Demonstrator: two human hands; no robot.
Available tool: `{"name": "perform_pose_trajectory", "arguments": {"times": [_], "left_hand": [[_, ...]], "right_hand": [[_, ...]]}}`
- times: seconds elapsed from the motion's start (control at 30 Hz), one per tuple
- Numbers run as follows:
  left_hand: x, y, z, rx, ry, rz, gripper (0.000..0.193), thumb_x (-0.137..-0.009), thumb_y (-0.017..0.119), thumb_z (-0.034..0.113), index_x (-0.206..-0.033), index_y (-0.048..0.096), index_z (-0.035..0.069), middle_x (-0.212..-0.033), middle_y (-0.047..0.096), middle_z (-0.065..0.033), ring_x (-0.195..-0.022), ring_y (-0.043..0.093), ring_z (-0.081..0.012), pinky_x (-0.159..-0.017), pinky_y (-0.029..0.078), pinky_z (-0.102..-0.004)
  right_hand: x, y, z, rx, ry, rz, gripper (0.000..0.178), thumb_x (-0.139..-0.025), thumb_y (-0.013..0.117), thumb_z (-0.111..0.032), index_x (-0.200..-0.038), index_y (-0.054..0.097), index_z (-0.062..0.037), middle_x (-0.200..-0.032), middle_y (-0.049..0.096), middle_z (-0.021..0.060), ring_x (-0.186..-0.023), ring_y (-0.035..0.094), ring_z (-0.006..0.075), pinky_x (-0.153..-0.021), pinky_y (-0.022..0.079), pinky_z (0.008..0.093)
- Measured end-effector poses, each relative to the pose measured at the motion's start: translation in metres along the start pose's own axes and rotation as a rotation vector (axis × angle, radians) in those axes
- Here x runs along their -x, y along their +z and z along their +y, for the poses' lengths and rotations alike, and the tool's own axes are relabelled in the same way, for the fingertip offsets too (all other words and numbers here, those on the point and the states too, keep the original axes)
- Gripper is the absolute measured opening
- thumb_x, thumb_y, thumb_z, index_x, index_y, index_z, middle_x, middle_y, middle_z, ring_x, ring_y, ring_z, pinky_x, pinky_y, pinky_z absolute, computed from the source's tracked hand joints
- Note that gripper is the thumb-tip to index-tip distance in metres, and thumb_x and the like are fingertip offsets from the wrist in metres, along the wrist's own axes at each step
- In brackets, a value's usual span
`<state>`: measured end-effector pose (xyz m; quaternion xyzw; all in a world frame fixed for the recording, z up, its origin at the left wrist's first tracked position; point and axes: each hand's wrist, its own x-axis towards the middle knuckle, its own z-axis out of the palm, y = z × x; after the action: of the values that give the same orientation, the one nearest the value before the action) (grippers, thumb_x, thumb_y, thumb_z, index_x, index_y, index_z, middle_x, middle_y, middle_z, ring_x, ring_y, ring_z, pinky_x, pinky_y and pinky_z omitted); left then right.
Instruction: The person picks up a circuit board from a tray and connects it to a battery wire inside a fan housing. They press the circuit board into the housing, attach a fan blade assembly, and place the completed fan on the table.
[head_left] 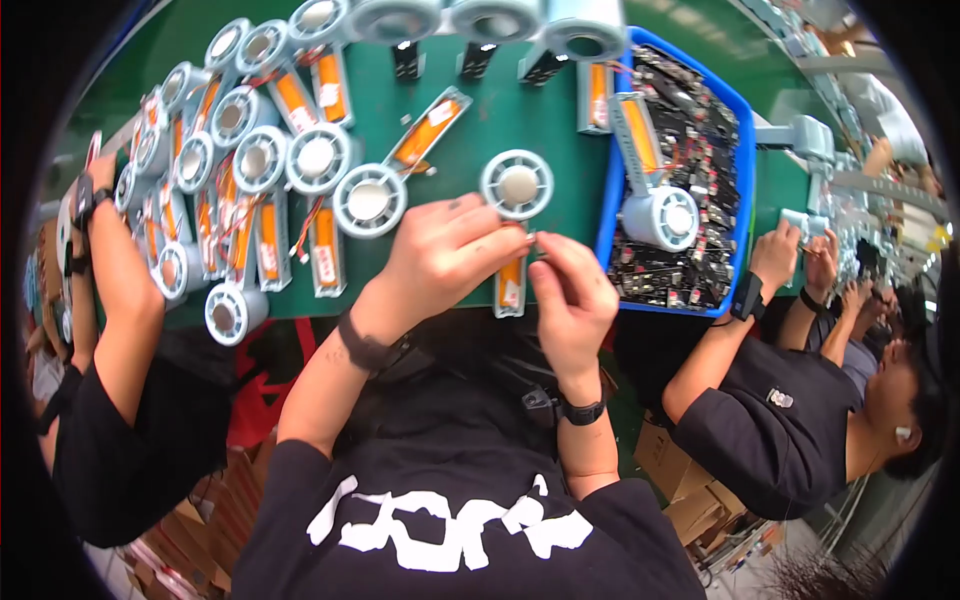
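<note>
In front of me on the green table lies a light-blue handheld fan with its round head away from me. Its opened handle, with an orange battery inside, points toward me. My left hand reaches across the fan below its head, fingers closed. My right hand pinches from the right, its fingertips meeting the left ones over the top of the handle. Something tiny is between the fingertips, too small and covered to name. Left of my hands lies another fan, its handle with an orange battery pointing away.
Many similar fans crowd the table's left side. At the right, a blue bin holds dark circuit boards, with a fan lying on top. More fan heads line the far side. Co-workers' arms flank me on both sides.
</note>
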<state>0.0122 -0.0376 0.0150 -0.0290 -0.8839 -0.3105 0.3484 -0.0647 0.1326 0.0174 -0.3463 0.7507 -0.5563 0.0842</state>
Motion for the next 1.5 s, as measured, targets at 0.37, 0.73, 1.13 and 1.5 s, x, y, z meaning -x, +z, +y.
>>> {"name": "perform_pose_trajectory", "arguments": {"times": [0.37, 0.73, 1.13, 1.5], "left_hand": [[-0.014, -0.003, -0.002, -0.108, 0.139, -0.205, 0.020, -0.076, 0.077, 0.010, -0.092, 0.066, 0.003, -0.077, 0.058, -0.0026, -0.069, 0.063, -0.0184, -0.057, 0.051, -0.0317], [-0.011, -0.003, -0.004, -0.128, 0.154, -0.224, 0.036, -0.069, 0.079, 0.003, -0.103, 0.070, 0.002, -0.073, 0.053, -0.0008, -0.062, 0.059, -0.0178, -0.055, 0.049, -0.0319], [-0.018, 0.000, -0.005, -0.092, 0.145, -0.209, 0.031, -0.067, 0.081, 0.002, -0.097, 0.072, 0.002, -0.067, 0.044, -0.0009, -0.057, 0.052, -0.0161, -0.050, 0.043, -0.0320], [-0.010, 0.002, -0.005, -0.083, 0.150, -0.155, 0.032, -0.068, 0.083, 0.001, -0.097, 0.071, -0.001, -0.068, 0.049, -0.0023, -0.057, 0.053, -0.0178, -0.050, 0.044, -0.0325]], "right_hand": [[-0.002, 0.004, 0.003, 0.132, -0.164, 0.107, 0.028, -0.081, 0.074, 0.006, -0.108, 0.071, 0.0009, -0.106, 0.071, 0.0168, -0.091, 0.071, 0.0312, -0.077, 0.058, 0.0353], [0.000, 0.002, 0.000, -0.029, -0.053, 0.080, 0.026, -0.082, 0.074, 0.005, -0.108, 0.071, 0.0013, -0.102, 0.072, 0.0158, -0.087, 0.072, 0.0280, -0.069, 0.058, 0.0324], [-0.006, -0.003, -0.001, -0.033, -0.063, 0.052, 0.023, -0.083, 0.072, 0.006, -0.105, 0.068, 0.0027, -0.100, 0.072, 0.0167, -0.091, 0.071, 0.0330, -0.077, 0.058, 0.0374], [-0.017, -0.017, -0.011, 0.125, -0.142, -0.100, 0.021, -0.085, 0.067, 0.001, -0.107, 0.064, 0.0018, -0.103, 0.068, 0.0153, -0.088, 0.066, 0.0324, -0.077, 0.055, 0.0401]]}}
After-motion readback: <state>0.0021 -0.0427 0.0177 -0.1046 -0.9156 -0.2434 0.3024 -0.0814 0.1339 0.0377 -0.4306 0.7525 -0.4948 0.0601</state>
